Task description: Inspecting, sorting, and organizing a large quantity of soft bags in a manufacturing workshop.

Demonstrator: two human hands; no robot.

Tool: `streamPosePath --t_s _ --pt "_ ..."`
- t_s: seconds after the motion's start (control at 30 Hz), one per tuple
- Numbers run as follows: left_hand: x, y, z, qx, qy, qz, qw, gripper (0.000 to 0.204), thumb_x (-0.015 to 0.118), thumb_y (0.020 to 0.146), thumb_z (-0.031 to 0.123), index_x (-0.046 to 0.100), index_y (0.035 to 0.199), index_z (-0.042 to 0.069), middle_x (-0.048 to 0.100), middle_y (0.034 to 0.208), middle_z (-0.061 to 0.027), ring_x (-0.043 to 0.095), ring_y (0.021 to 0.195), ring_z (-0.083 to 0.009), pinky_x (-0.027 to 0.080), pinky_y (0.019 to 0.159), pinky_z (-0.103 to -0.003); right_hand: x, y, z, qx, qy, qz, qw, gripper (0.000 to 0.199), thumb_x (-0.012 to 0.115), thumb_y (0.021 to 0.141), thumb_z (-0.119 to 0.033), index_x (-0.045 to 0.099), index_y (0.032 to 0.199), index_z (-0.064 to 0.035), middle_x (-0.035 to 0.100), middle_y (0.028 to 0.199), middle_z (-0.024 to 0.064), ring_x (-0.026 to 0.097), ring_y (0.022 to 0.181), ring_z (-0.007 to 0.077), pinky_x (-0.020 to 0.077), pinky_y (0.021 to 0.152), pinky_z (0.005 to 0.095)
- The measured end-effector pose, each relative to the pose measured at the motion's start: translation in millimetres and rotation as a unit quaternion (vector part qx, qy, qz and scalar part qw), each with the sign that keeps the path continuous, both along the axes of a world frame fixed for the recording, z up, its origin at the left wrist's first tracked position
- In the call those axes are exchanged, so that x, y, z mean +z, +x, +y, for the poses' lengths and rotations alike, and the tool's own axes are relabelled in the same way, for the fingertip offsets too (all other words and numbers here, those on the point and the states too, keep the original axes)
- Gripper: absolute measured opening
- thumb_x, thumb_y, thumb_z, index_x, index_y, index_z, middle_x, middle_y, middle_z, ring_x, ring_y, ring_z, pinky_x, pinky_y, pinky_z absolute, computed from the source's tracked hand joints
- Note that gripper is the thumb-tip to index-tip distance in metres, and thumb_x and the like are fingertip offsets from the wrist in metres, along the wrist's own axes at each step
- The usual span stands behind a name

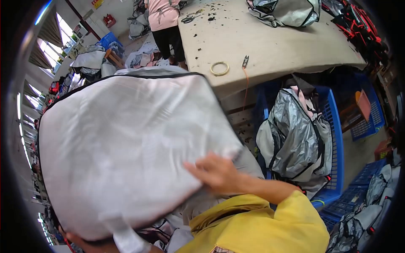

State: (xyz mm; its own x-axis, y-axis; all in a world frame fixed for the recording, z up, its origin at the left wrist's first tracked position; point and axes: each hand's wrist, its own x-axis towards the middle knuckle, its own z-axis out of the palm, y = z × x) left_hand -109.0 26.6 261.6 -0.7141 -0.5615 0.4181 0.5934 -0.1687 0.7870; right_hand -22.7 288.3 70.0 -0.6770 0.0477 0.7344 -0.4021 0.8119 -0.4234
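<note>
A large silver-grey fabric piece [126,126] with dark edging spreads before me, its surface smeared by motion. It looks like part of a soft bag. Over its lower right part lies my right hand [215,170], blurred, index finger stretched out and no object visible in it. At the piece's lower left edge is my left hand [71,238]; its fingers are mostly hidden behind the fabric, so its grip does not show. A pale strap or strip [126,238] hangs over the near edge, close to my left forearm.
Beyond stands a beige-covered table [287,46] with a yellow tape ring [220,68], thread snips [245,62] on an orange cord, scissors [192,17] and dark scraps. At right, a blue crate [335,147] holds silver bags [295,139]. Another person [162,19] stands beyond.
</note>
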Motion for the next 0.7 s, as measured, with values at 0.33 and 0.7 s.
streamPosePath --t_s 0.33,0.7 --pt "-131.2 -120.4 0.8 -0.229 -0.450 -0.186 0.843 0.019 0.059 0.106 0.021 0.063 0.111 0.003 0.061 0.099 -0.0009 0.053 0.092 -0.0109 0.044 0.085 -0.027 -74.7 82.8 -33.1 -0.103 -0.098 -0.192 0.971 0.067 0.064 0.074 -0.005 0.062 0.141 -0.0041 0.055 0.081 0.0043 0.058 0.067 0.0221 0.0498 0.054 0.0361" --pt "-239.4 -165.3 33.5 -0.200 -0.479 -0.122 0.846 0.027 0.061 0.105 0.016 0.061 0.126 -0.001 0.062 0.109 -0.0060 0.058 0.095 -0.0153 0.049 0.090 -0.028 -102.7 55.8 19.8 -0.118 -0.025 -0.312 0.942 0.058 0.069 0.079 -0.010 0.062 0.137 -0.0062 0.056 0.080 0.0090 0.062 0.073 0.0279 0.0519 0.058 0.0409"
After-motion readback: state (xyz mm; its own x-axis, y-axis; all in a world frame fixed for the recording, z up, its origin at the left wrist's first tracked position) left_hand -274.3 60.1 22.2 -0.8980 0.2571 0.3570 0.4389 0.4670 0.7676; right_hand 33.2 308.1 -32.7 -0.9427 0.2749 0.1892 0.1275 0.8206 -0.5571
